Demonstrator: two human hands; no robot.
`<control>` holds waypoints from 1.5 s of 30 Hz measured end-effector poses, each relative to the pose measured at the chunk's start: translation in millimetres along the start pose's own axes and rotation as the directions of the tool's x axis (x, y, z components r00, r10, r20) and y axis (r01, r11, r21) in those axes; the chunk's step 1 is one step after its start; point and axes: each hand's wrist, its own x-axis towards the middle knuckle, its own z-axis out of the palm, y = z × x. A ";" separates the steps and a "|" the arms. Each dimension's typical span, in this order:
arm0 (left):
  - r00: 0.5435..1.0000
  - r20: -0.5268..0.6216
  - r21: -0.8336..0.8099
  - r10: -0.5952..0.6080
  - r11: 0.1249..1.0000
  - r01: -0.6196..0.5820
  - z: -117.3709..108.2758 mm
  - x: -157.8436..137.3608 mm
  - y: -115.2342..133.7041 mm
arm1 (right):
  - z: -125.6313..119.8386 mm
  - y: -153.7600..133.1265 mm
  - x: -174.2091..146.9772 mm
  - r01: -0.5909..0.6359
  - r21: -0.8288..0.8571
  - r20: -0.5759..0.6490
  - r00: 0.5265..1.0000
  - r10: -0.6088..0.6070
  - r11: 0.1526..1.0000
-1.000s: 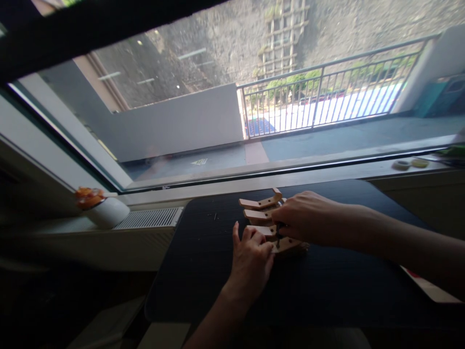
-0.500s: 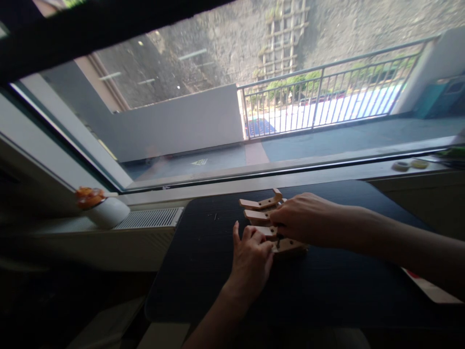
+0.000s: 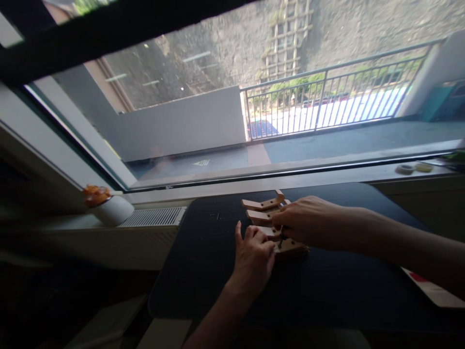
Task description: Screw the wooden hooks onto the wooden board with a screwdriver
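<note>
A light wooden hook rack (image 3: 262,216) lies on the dark table, made of several upturned pieces with dark round holes. My left hand (image 3: 252,254) is closed on its near left end, with curled fingers over the wood and one outer finger lifted. From the right, my right hand (image 3: 303,218) reaches over the rack, its fingers wrapped round a thin dark tool (image 3: 281,238). That tool's lower end points down at the nearest wooden piece (image 3: 290,245). Its grip is hidden in my fingers, so its exact kind does not show.
Small thin bits, perhaps screws (image 3: 218,216), lie on the black table (image 3: 192,276) to the left. A flat pale board with red on it (image 3: 436,288) rests at the right. Beyond stand a white pot (image 3: 112,211) and, on the windowsill, tape-like rolls (image 3: 405,169).
The view has shifted slightly, so everything sits a little further right. Both hands keep their places at the rack; the thin tool shows a slightly different tilt.
</note>
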 end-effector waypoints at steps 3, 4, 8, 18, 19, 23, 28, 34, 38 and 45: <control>1.000 0.007 0.009 0.002 1.000 -0.002 -1.0 -0.4 0.5 | 3.7 -0.1 0.2 -0.007 -0.016 0.037 0.999 0.008 1.000; 1.000 0.010 0.012 0.002 1.000 -0.002 -1.4 -0.4 0.9 | 5.2 -0.4 0.7 -0.019 -0.021 0.030 0.999 0.019 1.000; 1.000 0.019 0.032 -0.007 0.999 0.007 -2.6 0.0 2.6 | 8.5 -4.1 1.5 -0.059 -0.035 -0.011 0.998 0.058 0.998; 0.998 0.056 0.033 -0.017 0.999 0.015 -6.7 1.0 4.6 | 7.0 -7.2 -7.8 0.010 0.078 -0.047 0.999 -0.007 0.997; 0.998 0.063 0.029 -0.016 0.999 0.014 -7.3 1.2 4.6 | 8.0 -6.1 -7.6 0.001 0.070 -0.052 0.999 0.002 0.998; 0.998 0.068 0.025 -0.007 1.000 0.006 -8.5 1.7 4.2 | 8.6 -3.5 -5.1 -0.040 0.034 -0.072 0.997 0.042 0.999; 0.998 0.062 0.037 0.000 0.999 -0.002 -7.7 0.9 3.9 | 7.0 -5.5 -1.1 -0.083 0.016 -0.094 0.992 0.084 0.996; 0.998 0.058 0.033 0.012 0.999 -0.014 -5.0 1.5 1.1 | 7.5 -2.6 -3.4 -0.052 0.032 -0.118 0.991 0.056 0.998; 0.998 0.062 0.017 0.024 1.000 -0.026 -4.5 2.7 -1.0 | 2.7 2.4 -9.0 -0.014 0.084 -0.083 0.996 0.021 0.996; 0.997 0.068 -0.005 0.024 1.000 -0.024 -4.6 5.6 -1.6 | 5.8 5.9 -6.4 0.004 0.119 -0.051 0.999 0.002 0.993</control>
